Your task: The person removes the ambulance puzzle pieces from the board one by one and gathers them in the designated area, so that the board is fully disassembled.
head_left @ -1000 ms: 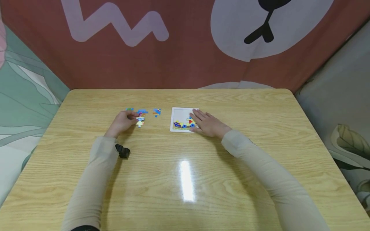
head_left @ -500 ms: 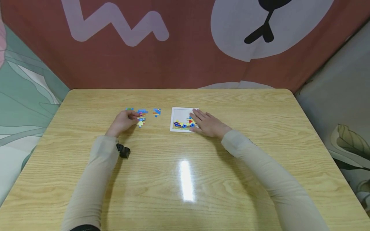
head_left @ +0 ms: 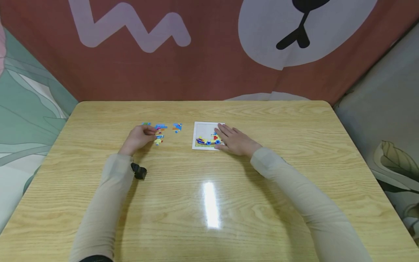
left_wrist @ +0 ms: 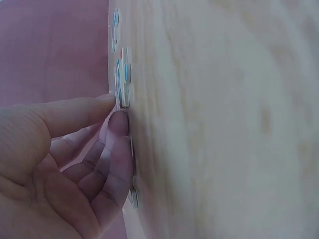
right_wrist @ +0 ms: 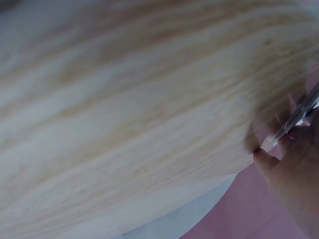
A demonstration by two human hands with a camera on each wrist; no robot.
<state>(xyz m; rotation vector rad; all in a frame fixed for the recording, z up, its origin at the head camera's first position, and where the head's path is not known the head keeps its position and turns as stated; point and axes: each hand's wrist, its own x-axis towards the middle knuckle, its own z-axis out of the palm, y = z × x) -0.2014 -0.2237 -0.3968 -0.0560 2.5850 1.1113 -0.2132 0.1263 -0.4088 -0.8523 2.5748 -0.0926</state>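
Observation:
In the head view my left hand (head_left: pixel 136 139) is at the left group of jigsaw pieces. Its thumb and fingers pinch the edge of a yellow and blue jigsaw piece (head_left: pixel 158 141) low on the table. The left wrist view shows this puzzle piece (left_wrist: pixel 124 82) at the fingertips, seen edge-on. My right hand (head_left: pixel 239 141) lies with its fingers extended over the right side of a white-framed puzzle tray (head_left: pixel 194 136). A joined strip of picture (head_left: pixel 208 142) fills the tray's lower part; the right part is hidden under the hand.
Behind the held piece lie more loose jigsaw pieces (head_left: pixel 161 126), one blue piece (head_left: pixel 177 127) to the right and a green and blue piece (head_left: pixel 146 123) to the left. A wooden table (head_left: pixel 176 203) bears everything, with a brown patterned backdrop (head_left: pixel 209 72) behind it.
The yellow and blue jigsaw piece has turned and shifted slightly at the left fingertips. My right hand and the puzzle tray have stayed in place.

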